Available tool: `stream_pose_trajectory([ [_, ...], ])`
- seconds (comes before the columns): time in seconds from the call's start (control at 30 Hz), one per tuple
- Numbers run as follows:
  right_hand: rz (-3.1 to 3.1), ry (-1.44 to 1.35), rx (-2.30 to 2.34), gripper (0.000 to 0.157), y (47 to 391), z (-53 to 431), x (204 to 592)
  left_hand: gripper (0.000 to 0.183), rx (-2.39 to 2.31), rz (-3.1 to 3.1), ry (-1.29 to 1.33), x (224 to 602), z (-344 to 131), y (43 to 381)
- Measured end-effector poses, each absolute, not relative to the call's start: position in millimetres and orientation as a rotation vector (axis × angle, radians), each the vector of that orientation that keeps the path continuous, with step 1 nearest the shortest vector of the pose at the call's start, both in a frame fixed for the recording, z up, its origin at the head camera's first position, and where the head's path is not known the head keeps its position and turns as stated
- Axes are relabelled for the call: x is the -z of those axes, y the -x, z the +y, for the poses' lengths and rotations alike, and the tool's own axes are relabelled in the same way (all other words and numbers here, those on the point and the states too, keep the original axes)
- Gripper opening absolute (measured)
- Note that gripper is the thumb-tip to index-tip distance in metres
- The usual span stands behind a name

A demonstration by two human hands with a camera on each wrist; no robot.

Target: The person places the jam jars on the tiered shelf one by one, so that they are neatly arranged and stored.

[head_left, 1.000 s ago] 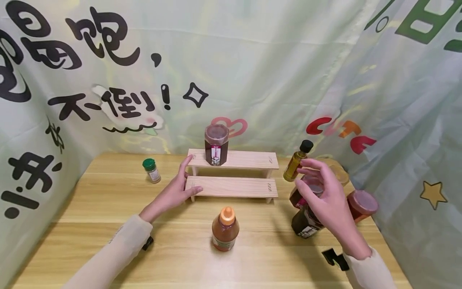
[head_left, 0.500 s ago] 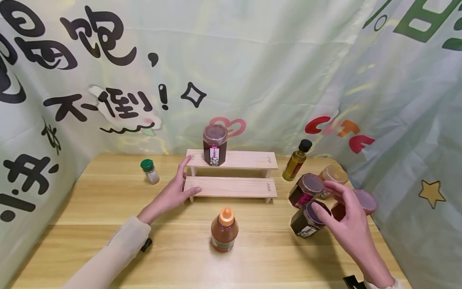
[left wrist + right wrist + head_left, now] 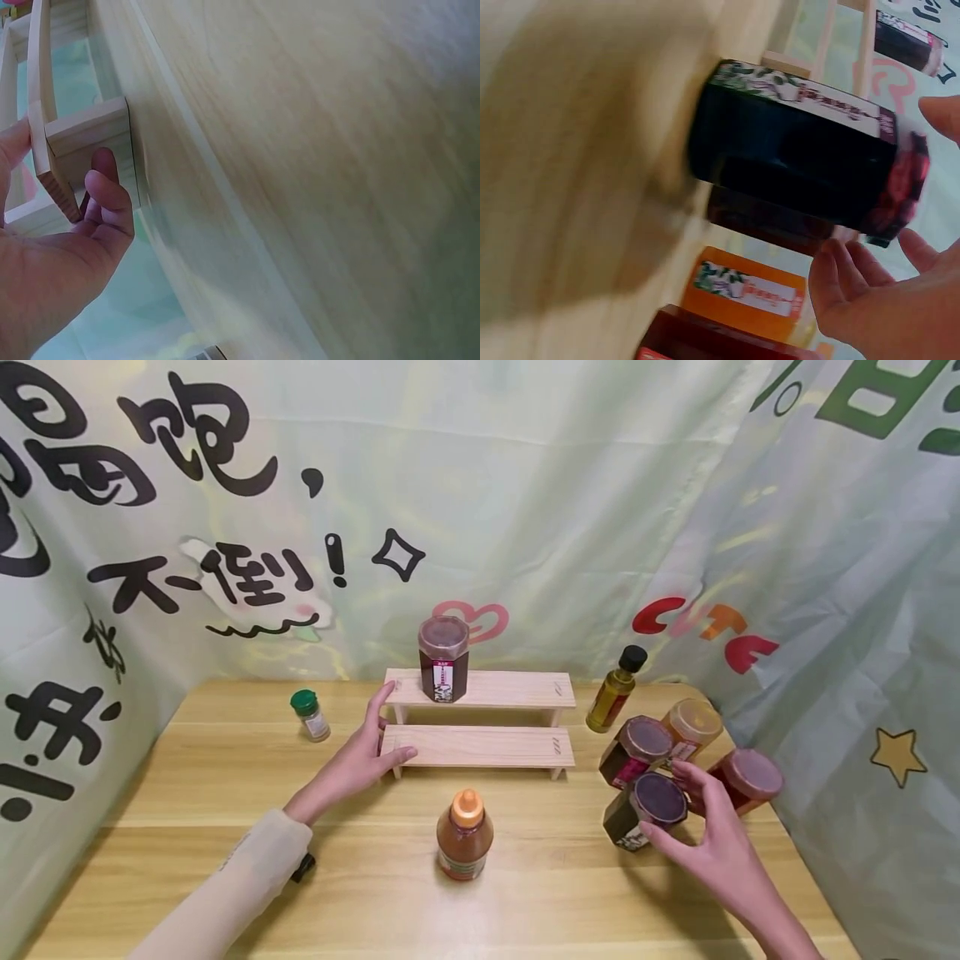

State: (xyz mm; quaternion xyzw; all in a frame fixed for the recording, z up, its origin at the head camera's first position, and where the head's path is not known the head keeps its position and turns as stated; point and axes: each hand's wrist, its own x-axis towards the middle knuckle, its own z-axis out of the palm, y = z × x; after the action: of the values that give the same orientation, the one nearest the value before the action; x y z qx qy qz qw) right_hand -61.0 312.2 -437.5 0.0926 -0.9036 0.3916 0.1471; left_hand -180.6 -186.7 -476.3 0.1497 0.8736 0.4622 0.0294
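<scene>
My left hand (image 3: 365, 758) grips the left end of a two-tier wooden shelf (image 3: 480, 746), thumb on the lower step. The left wrist view shows its fingers (image 3: 109, 196) curled at the shelf's side support. My right hand (image 3: 720, 852) is spread around the lid end of a dark jar (image 3: 645, 810) on the table; in the right wrist view, a gap shows between thumb and lid (image 3: 904, 184). Close behind that jar is another dark jar with a pink label (image 3: 636, 752). Another dark jar (image 3: 443, 660) stands on the upper step.
An amber jar (image 3: 692, 727) and a reddish jar (image 3: 746, 779) stand at the right, near an oil bottle (image 3: 617, 689). An orange-capped squeeze bottle (image 3: 465, 837) stands in front of the shelf. A green-capped shaker (image 3: 311, 716) is at the left. Printed cloth (image 3: 555, 527) hangs behind the table.
My right hand has moved right and down from above the jars, then closer around the front dark jar. My left hand stays on the shelf. The view has shifted slightly.
</scene>
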Motion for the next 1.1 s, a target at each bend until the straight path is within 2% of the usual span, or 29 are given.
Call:
stream_pose_trajectory([
  [0.57, -2.648, -0.423, -1.128, 0.099, 67, 324, 454, 0.112, -1.466, 2.677, -0.483, 474, -188, 182],
  [0.83, -2.650, -0.390, -1.135, 0.090, 65, 322, 452, 0.112, -1.465, 2.715, -0.544, 479, -189, 182],
  [1.1, -2.649, -0.344, -1.088, 0.091, 64, 321, 449, 0.112, -1.455, 2.704, -0.504, 477, -187, 181],
])
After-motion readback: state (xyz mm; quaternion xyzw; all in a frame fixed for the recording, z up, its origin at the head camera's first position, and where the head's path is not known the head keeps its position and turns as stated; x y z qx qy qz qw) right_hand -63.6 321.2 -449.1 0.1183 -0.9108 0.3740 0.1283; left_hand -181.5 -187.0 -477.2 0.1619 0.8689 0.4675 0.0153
